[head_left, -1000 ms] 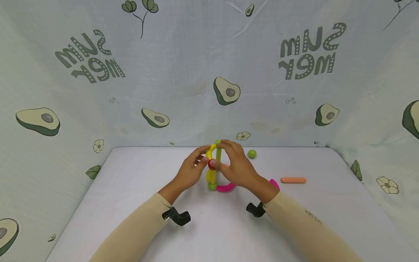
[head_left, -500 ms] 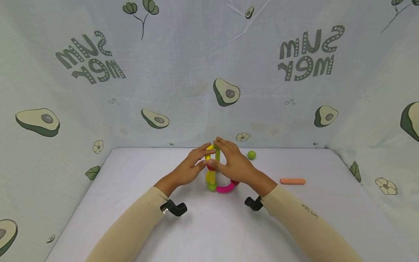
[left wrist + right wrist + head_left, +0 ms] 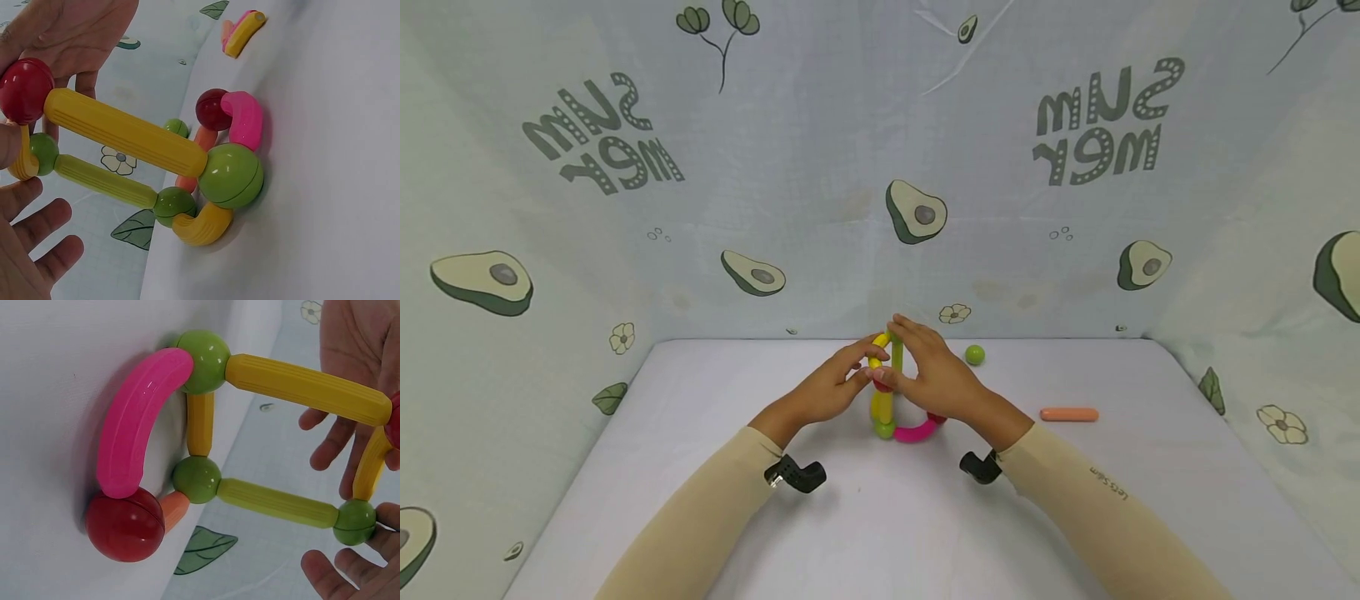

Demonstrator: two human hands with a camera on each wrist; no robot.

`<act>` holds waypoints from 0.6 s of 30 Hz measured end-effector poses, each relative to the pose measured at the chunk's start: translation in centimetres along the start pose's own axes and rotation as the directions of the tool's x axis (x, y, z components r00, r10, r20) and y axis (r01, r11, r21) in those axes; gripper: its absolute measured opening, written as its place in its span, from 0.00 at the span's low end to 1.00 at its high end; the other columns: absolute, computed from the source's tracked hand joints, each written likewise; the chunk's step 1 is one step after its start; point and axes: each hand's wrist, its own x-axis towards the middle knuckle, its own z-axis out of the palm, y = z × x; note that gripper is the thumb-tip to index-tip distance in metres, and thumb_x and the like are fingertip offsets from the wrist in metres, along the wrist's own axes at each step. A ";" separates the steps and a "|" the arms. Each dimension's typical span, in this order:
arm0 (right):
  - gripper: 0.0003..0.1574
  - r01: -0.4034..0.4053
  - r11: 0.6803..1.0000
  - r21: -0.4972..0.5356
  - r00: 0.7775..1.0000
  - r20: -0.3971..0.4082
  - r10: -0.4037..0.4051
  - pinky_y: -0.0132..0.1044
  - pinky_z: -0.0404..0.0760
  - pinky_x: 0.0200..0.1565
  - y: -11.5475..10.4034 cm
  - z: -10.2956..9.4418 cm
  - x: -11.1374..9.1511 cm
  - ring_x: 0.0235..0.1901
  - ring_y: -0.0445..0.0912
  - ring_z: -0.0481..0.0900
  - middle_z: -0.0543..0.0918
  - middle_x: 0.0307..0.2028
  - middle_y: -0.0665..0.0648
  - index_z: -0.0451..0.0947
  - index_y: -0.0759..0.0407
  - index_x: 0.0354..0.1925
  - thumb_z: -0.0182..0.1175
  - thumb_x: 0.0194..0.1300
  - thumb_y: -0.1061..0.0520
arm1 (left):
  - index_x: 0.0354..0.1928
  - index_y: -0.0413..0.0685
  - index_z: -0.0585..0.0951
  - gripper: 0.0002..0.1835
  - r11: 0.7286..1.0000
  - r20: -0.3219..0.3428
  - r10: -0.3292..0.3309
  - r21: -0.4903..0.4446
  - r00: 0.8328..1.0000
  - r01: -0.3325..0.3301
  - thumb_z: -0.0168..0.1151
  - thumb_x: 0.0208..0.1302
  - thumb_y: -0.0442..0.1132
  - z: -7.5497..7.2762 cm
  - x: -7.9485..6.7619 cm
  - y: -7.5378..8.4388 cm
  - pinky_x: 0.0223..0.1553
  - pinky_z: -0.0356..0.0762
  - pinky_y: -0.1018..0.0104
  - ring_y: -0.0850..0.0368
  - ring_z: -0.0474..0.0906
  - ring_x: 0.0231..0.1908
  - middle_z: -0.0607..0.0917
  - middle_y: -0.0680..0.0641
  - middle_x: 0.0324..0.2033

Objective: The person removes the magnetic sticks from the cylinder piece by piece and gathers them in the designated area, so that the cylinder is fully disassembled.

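Shifted slightly, curled left hand (image 3: 822, 390) and right hand (image 3: 942, 375) pinch a frame (image 3: 125, 131) on white tabletop (image 3: 891, 533), cloth (image 3: 835, 133) behind.

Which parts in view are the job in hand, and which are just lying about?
Job in hand, joined in the held frame:
two red balls
three green balls
straight yellow rod
straight green rod
pink curved rod
two curved yellow rods
frame's orange rod

Lying apart, apparently idle:
loose green ball
loose orange rod
yellow piece, left wrist view
pink piece beside it
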 end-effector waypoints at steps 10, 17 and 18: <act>0.52 -0.006 1.000 0.001 1.000 0.002 0.006 0.67 0.63 0.67 0.0 0.1 0.0 0.78 0.59 0.50 0.54 0.80 0.54 0.57 0.54 0.80 0.60 0.70 0.32 | 0.68 0.54 0.73 0.18 1.000 0.036 0.012 -0.005 0.999 -0.012 0.50 0.82 0.43 -0.3 0.1 -0.4 0.67 0.67 0.46 0.50 0.53 0.77 0.55 0.52 0.79; 0.52 -0.009 1.000 0.014 1.000 0.004 0.009 0.67 0.62 0.67 -0.1 0.0 -0.1 0.78 0.58 0.50 0.54 0.80 0.54 0.57 0.54 0.80 0.61 0.70 0.33 | 0.59 0.54 0.73 0.11 0.999 0.032 0.034 -0.024 0.999 -0.033 0.50 0.81 0.40 -0.4 0.1 -0.5 0.69 0.64 0.44 0.49 0.53 0.77 0.57 0.48 0.79; 0.52 -0.006 1.000 0.013 1.000 0.003 0.006 0.67 0.62 0.67 -0.1 0.0 -0.1 0.77 0.59 0.50 0.54 0.80 0.54 0.57 0.54 0.79 0.61 0.70 0.33 | 0.59 0.53 0.73 0.10 0.999 0.030 0.041 -0.029 0.999 -0.040 0.50 0.81 0.40 -0.4 0.1 -0.5 0.69 0.64 0.43 0.48 0.53 0.77 0.58 0.47 0.78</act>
